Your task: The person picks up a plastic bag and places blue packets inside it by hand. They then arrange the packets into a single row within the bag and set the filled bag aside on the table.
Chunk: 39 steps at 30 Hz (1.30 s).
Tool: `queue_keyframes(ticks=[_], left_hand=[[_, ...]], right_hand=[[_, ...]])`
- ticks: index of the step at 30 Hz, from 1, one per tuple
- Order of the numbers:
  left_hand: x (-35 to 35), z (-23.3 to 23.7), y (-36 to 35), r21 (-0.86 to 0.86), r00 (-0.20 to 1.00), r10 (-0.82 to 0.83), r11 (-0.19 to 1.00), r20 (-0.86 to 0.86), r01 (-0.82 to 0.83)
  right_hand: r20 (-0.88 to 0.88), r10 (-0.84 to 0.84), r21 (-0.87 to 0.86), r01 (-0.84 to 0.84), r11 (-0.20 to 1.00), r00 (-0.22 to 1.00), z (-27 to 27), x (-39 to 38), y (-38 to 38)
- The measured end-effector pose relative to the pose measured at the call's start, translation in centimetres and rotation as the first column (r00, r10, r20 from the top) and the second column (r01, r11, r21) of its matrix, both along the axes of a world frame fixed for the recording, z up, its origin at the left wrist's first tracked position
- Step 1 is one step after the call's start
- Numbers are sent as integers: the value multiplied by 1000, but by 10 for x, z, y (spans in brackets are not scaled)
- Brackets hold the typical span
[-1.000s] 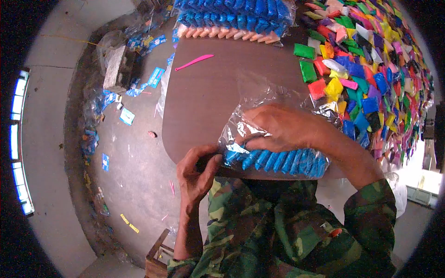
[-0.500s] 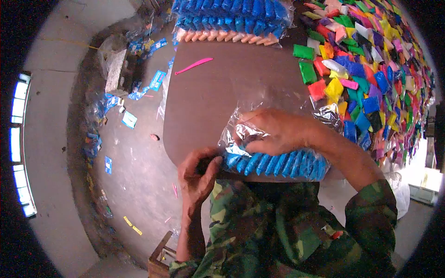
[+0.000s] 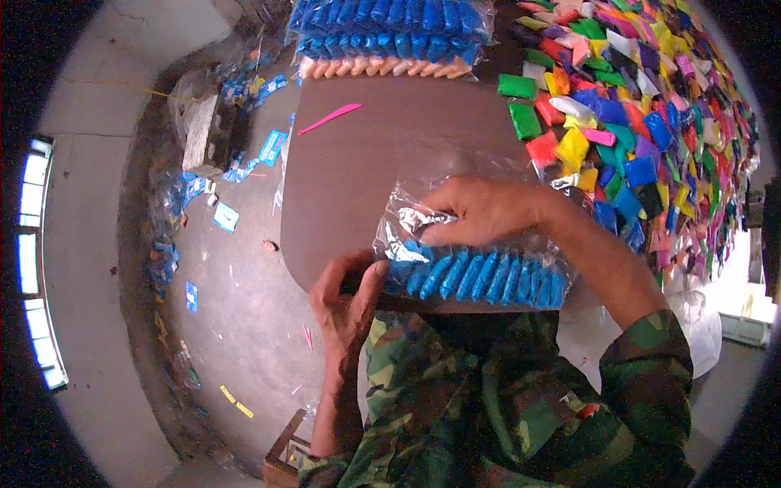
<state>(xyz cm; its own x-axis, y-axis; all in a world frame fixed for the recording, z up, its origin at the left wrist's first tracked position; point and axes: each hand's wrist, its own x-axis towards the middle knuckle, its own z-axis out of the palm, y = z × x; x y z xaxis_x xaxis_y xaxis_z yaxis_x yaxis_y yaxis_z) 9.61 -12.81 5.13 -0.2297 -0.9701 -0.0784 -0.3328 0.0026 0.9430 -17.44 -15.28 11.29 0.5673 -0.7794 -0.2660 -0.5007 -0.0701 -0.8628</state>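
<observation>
In front of me, at the table's near edge, lies a clear plastic bag [image 3: 389, 236] with a row of slim blue packets [image 3: 480, 276] side by side in it. My left hand [image 3: 346, 297] is closed at the bag's left edge, thumb and fingers pinching there. Over the upper left part of the bag is my right hand [image 3: 488, 213], its fingers curled together among crinkled, shiny film. Its fingertips are right at the leftmost blue packet [image 3: 419, 250]; I cannot tell what they grip.
Filled bags of blue packets [image 3: 390, 12] and pale orange packets [image 3: 382, 67] lie at the table's far end. A pink plastic knife [image 3: 329, 119] rests on the brown table [image 3: 342, 179]. Many coloured packets [image 3: 626, 122] are heaped at right. Wrappers [image 3: 226, 216] litter the floor.
The view has shifted slightly. My right hand has lifted a little away from the row, and more of the blue packets shows. My left hand stays at the bag's left edge.
</observation>
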Motion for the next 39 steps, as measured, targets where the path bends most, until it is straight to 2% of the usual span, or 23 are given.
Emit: queue_keyframes(ticks=[3, 4, 7, 10, 12, 15, 18, 20, 22, 25, 26, 29, 32, 39], left_hand=[[-18, 7, -1, -28, 997, 78, 997, -8, -79], [-19, 5, -2, -42, 997, 77, 996, 4, -76], [-17, -1, -3, -80, 997, 72, 994, 30, -69], [-17, 0, -4, -91, 998, 60, 994, 22, -57], [-16, -8, -6, -70, 999, 49, 996, -5, -49], [-17, -6, -6, -76, 999, 37, 996, -9, -38], [-16, 3, -7, -132, 994, 12, 991, 112, 3], [-15, 8, -2, -306, 980, 64, 952, 189, -3], [-10, 8, -1, -468, 960, 100, 883, 260, 35], [-15, 30, 5, -713, 928, -83, 617, 363, 334], [-17, 35, 9, -637, 869, -167, 618, 466, 461], [-38, 53, 7, -560, 685, -244, 423, 686, 712], [-48, 53, -4, -440, 571, -328, 395, 753, 807], [-52, 52, -18, -382, 529, -422, 386, 736, 840]], right_hand=[[22, -103, -135, 105, 985, 994, 2, -17, 2], [7, -199, 4, 199, 980, 980, 21, -20, 6], [143, -536, -133, 553, 823, 832, 39, -40, 32], [15, -594, -571, 495, 655, 804, 62, -32, 88], [-3, -483, -723, 331, 606, 876, 49, -13, 126], [-150, -481, -749, 219, 626, 864, 34, 24, 153], [-196, -562, -721, 270, 638, 803, -1, 39, 155], [-197, -597, -754, 269, 599, 778, -11, 41, 156], [-195, -617, -771, 269, 576, 762, -16, 42, 156], [-199, -639, -787, 268, 556, 743, -19, 38, 152], [-205, -644, -793, 260, 550, 737, -21, 38, 151], [-211, -649, -785, 268, 558, 731, -28, 39, 149], [-183, -649, -753, 318, 575, 739, -29, 38, 150], [-169, -664, -743, 348, 572, 729, -32, 35, 150]])
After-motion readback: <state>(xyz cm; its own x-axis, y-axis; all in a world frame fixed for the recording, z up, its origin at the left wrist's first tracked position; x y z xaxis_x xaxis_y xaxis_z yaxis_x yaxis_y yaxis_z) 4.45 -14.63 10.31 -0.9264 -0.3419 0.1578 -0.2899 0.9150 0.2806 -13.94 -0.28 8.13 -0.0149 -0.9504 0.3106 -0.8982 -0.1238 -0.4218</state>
